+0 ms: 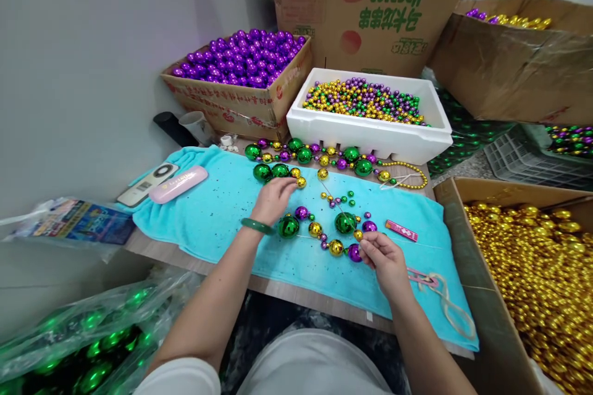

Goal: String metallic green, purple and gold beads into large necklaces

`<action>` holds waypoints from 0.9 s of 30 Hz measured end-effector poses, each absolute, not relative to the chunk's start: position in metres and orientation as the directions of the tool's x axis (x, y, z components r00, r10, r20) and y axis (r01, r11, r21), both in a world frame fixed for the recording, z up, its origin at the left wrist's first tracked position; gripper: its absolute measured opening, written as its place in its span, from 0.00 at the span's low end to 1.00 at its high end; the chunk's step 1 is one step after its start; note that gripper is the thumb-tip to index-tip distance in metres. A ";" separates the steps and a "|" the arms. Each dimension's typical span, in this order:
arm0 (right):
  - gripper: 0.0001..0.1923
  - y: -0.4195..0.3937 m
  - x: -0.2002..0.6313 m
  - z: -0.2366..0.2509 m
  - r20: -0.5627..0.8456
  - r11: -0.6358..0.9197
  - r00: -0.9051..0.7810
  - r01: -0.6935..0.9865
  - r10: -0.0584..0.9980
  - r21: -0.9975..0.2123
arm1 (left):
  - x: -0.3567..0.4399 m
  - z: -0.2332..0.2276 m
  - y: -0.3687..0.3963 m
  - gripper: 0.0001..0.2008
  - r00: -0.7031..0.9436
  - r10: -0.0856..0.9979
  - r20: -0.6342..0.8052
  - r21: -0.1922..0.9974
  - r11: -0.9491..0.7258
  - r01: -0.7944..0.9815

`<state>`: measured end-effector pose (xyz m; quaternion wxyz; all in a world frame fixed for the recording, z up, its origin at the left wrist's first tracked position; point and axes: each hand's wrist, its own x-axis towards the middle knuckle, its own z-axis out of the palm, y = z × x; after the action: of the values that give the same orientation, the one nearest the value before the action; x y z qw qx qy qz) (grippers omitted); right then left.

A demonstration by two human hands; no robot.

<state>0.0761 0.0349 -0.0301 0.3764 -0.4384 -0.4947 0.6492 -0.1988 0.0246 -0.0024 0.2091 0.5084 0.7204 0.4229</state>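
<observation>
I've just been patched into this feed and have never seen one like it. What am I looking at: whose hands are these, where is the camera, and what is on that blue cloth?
There is no machine here. One camera sits on a person's head and looks forward and down, so the two bare arms coming up from the bottom edge are that person's own.

The left hand, with a green bangle on its wrist, rests on the turquoise towel with its fingers at a small gold bead. The right hand has a pinching grip at the end of a bead string of green, gold and purple balls.

Behind lie a second, longer string, a white foam box of small mixed beads and a carton of purple balls. At the right stands a carton of gold balls. A pink case and a remote lie at the left.
</observation>
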 end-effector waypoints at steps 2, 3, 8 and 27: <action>0.15 0.035 0.079 -0.029 -0.194 -0.221 -0.329 -0.046 0.924 -0.974 | -0.220 -0.006 0.026 0.14 -0.441 0.878 0.184 0.621 0.244 0.745; 0.15 0.035 0.080 -0.029 -0.192 -0.216 -0.330 -0.037 0.924 -0.976 | -0.229 -0.009 0.026 0.15 -0.445 0.880 0.169 0.538 0.296 0.790; 0.16 0.035 0.079 -0.026 -0.205 -0.223 -0.336 -0.015 0.919 -0.975 | -0.253 -0.024 0.025 0.24 -0.400 0.917 0.009 0.357 0.370 0.857; 0.16 0.021 0.053 -0.014 -0.148 -0.152 -0.445 0.028 0.883 -0.988 | -0.200 0.014 0.002 0.15 -0.276 0.914 -0.298 0.646 -0.020 -0.763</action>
<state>0.0526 0.0213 -0.0136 0.3337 -0.4074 -0.5593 0.6402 -0.1999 0.0023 0.0136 0.5931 0.1012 0.3720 0.7068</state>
